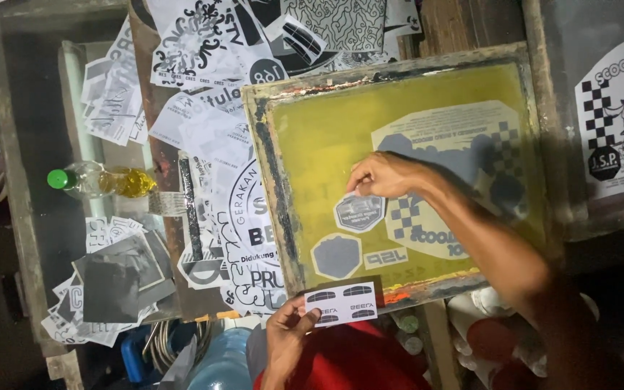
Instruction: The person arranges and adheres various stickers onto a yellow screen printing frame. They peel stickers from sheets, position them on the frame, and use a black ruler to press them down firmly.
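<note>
The right hand [388, 175] pinches a shield-shaped film cutout [360, 211] on the yellow screen frame [294, 180]. The left hand [288, 334] grips a small film strip [341, 302] at the frame's near edge. Printed sheets [204, 130] crowd the bench [30, 144] to the left.

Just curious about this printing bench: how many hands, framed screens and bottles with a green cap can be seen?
Hands: 2, the left hand and the right hand
Framed screens: 1, the yellow screen
Green-capped bottles: 1, the oil bottle
Total: 4
</note>
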